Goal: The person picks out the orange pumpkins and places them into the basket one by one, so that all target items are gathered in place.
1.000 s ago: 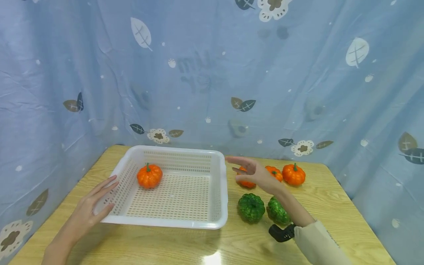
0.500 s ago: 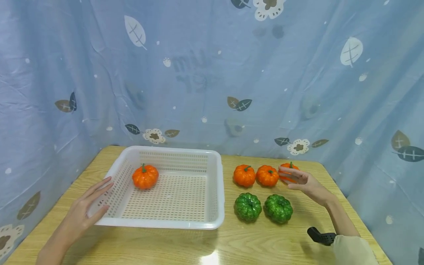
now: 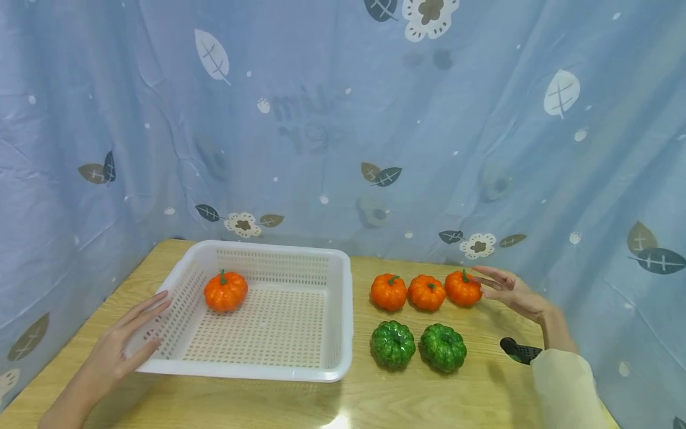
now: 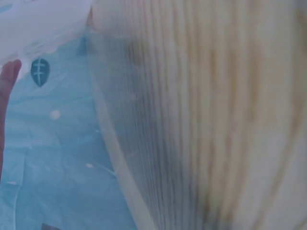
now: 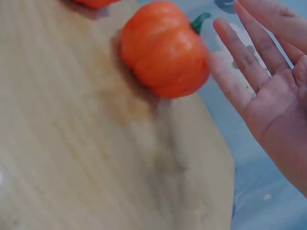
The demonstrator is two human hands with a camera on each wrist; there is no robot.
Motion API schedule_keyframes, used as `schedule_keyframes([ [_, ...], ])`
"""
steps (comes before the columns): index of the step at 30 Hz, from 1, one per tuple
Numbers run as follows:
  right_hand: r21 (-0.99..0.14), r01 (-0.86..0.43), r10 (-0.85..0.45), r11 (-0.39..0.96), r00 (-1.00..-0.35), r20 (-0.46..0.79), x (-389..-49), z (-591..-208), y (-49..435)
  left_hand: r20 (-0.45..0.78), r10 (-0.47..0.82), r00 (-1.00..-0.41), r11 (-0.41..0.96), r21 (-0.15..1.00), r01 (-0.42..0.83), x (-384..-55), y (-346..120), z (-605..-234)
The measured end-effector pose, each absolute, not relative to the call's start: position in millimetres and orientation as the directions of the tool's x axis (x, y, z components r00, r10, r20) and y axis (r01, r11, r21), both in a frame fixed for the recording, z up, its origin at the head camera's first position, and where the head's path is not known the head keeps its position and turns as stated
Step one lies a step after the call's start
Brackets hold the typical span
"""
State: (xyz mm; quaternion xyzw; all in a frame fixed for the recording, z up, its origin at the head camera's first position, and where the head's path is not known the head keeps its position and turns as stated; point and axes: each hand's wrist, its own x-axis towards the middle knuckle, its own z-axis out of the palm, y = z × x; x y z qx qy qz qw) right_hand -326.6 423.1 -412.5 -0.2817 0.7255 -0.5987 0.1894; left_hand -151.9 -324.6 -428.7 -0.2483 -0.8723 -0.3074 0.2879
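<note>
My right hand (image 3: 511,293) is at the right side of the rightmost orange pumpkin (image 3: 463,288), fingers extended and holding nothing. In the right wrist view, that pumpkin (image 5: 165,50) with its green stem sits just beside the spread fingers (image 5: 242,60). My left hand (image 3: 115,351) rests at the left rim of a white plastic basket (image 3: 236,370), fingers straight. One orange pumpkin (image 3: 225,292) lies inside the basket, toward its left. The left wrist view shows mostly blurred wood tabletop (image 4: 216,120) and one fingertip (image 4: 9,72).
Two more orange pumpkins (image 3: 389,292) stand in the back row right of the basket. Before them sit two green pumpkins (image 3: 393,344). A blue patterned curtain (image 3: 300,119) hangs behind and around the wooden table (image 3: 407,399).
My right hand has moved right, from beside the basket past the orange pumpkins to the far right one. The left hand stays by the basket. The head view has shifted slightly.
</note>
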Motion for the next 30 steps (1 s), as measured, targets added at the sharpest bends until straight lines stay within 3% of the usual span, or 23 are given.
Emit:
schedule_keyframes([
  [8,-0.971,-0.191,-0.564,0.142,-0.822,0.079,-335,-398,425,0.621,0.231,-0.749,0.695,0.434,0.574,-149,-323,-429],
  [16,-0.977,-0.152,-0.634,0.152,-0.773,0.021,-344,-409,419,0.613,0.227,-0.757,0.692,0.445,0.568,-145,-324,-433],
  [21,-0.966,-0.122,-0.68,0.226,-0.73,-0.067,-337,-406,433,0.626,0.249,-0.739,0.686,0.425,0.591,-148,-322,-434],
  [30,-0.954,-0.117,-0.645,0.275,-0.759,-0.093,-337,-408,434,0.612,0.218,-0.761,0.703,0.442,0.557,-149,-323,-428],
])
